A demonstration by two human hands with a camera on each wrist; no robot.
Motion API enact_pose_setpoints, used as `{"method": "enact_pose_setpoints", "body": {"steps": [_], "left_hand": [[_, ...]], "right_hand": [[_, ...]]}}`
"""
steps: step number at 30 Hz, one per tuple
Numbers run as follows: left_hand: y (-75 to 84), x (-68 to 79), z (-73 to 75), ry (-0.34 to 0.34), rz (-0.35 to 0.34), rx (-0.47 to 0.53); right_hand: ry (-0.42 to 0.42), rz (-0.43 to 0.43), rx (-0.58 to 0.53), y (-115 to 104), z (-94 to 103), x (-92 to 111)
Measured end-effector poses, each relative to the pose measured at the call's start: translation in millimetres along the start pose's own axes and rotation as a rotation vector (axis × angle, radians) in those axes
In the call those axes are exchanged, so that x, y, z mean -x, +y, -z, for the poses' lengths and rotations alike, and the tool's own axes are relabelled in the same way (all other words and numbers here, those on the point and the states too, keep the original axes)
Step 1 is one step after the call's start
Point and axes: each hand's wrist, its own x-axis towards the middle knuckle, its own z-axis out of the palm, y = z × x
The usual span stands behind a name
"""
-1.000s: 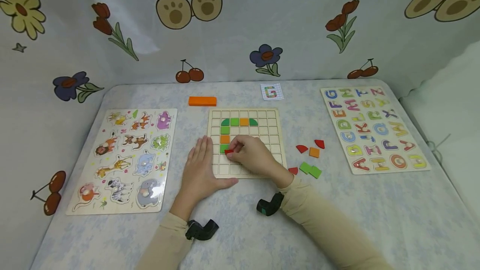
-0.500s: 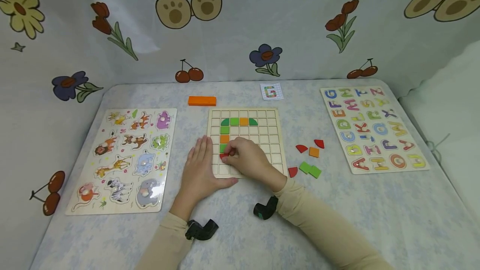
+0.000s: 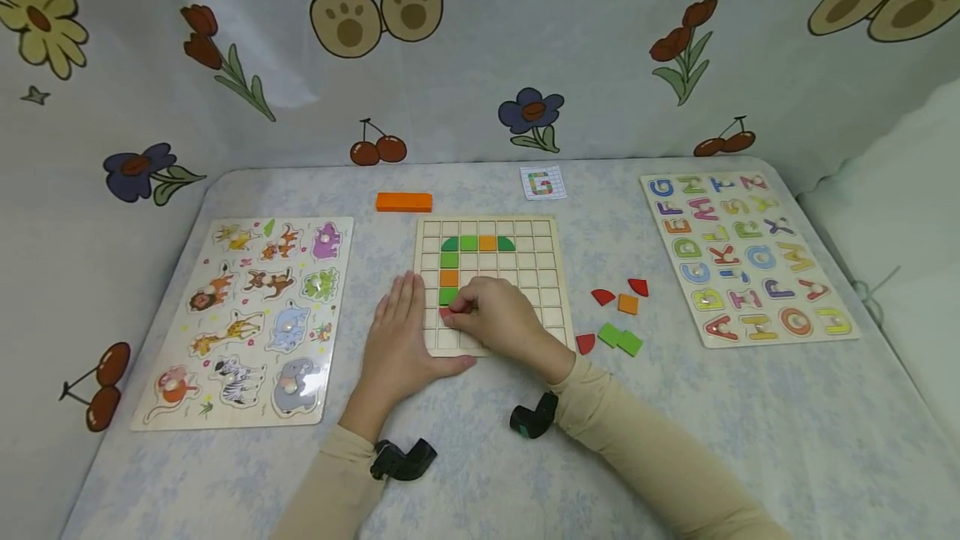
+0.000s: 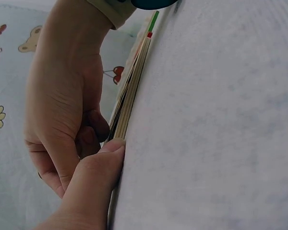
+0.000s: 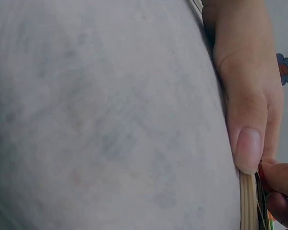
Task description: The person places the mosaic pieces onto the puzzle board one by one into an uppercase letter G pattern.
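A wooden grid board (image 3: pixel 540 294) lies on the table before me, its green and orange tiles forming a row and a column below its left end. My right hand (image 3: pixel 506 319) pinches a small red tile (image 3: pixel 444 312) on the grid, just below the lowest green square tile (image 3: pixel 447 297). Fingertips hide most of the red tile; the right wrist view shows a sliver of it. Flat along the board's left side rests my left hand (image 3: pixel 401 340), fingers straight. Its thumb (image 4: pixel 98 167) touches the board's near edge in the left wrist view.
Right of the board lie loose red tiles (image 3: pixel 603 297), green squares (image 3: pixel 619 340) and an orange square (image 3: pixel 628 304). An animal puzzle (image 3: pixel 251 323) is at left, an alphabet puzzle (image 3: pixel 750 265) at right. Behind the board are an orange block (image 3: pixel 404 202) and a pattern card (image 3: pixel 543 184).
My right hand has moved slightly left and toward me, carrying the red tile from over the lowest green square to just below it. The left hand has stayed in place.
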Motion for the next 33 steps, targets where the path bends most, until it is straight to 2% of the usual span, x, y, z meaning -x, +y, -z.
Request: {"method": "enact_pose_setpoints", "body": {"steps": [10, 23, 28, 33], "left_hand": [[-0.1, -0.2, -0.2, 0.0, -0.002, 0.006], [0.5, 0.0, -0.3, -0.004, 0.0, 0.008], [0.8, 0.0, -1.0, -0.004, 0.005, 0.016], [1.1, 0.3, -2.1, 0.008, 0.012, 0.025]], "right_hand": [[-0.025, -0.037, -0.088, 3.5, 0.9, -3.8], [-0.056, -0.01, -0.059, 6.7, 2.3, -2.0], [-0.073, -0.026, -0.043, 14.1, 15.1, 8.4], [-0.101, -0.099, -0.004, 33.3, 43.7, 28.3]]}}
